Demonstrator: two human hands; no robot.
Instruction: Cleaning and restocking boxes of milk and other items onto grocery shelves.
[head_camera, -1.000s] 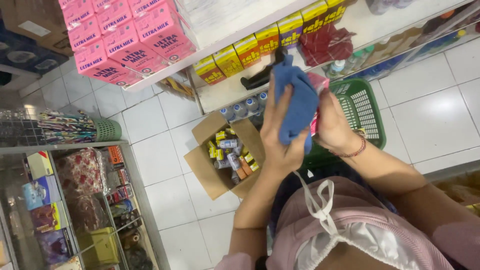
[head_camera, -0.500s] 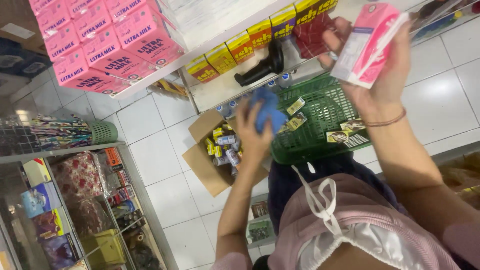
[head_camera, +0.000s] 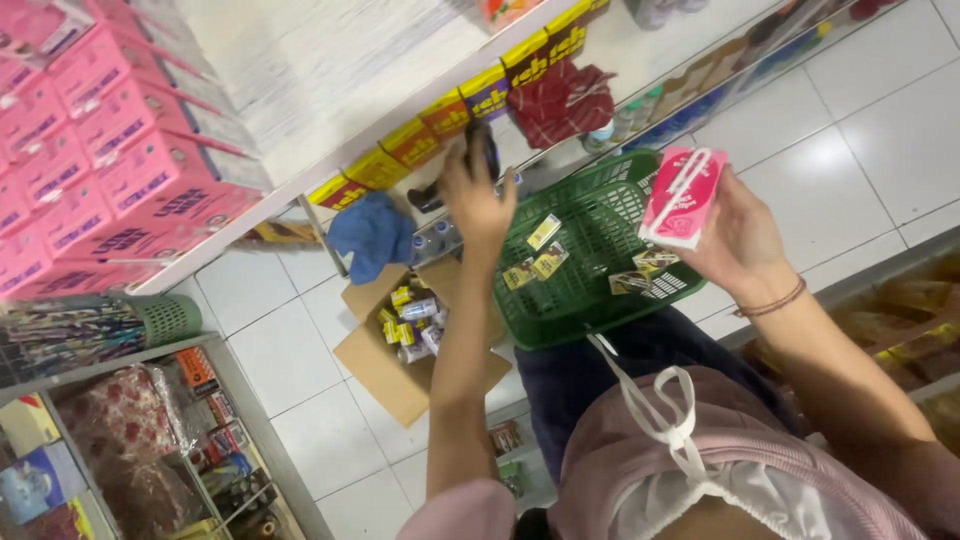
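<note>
The white tile floor (head_camera: 880, 130) is lying under everything, and a long white shelf (head_camera: 400, 90) is running across the top. Big pink boxes (head_camera: 110, 150) are sitting in a stack at the left end of that shelf, and small yellow boxes (head_camera: 450, 115) are standing in a row along its front edge. A brown cardboard box (head_camera: 385, 375) is sitting open on the floor, and small packets (head_camera: 410, 320) are lying inside it. A green plastic basket (head_camera: 600, 250) is resting just beside the cardboard box, above the person's lap, and a few little sachets (head_camera: 545, 262) are lying on its bottom. A blue cloth (head_camera: 372, 232) is lying bunched up on the floor by the foot of the shelf, just above the cardboard box and apart from both hands. A red cloth bundle (head_camera: 565, 100) is sitting under the shelf, behind the basket. The right hand (head_camera: 735, 235) is holding a pink and white carton (head_camera: 682, 197) up over the right side of the basket, with its grip closing around the carton's lower end. The left hand (head_camera: 478, 200) is reaching out toward the shelf, and its fingers are curling around a dark thing (head_camera: 478, 150) there, but I cannot tell what that thing is or how tight the grip is. A thin band (head_camera: 772, 303) is sitting around the right wrist.
</note>
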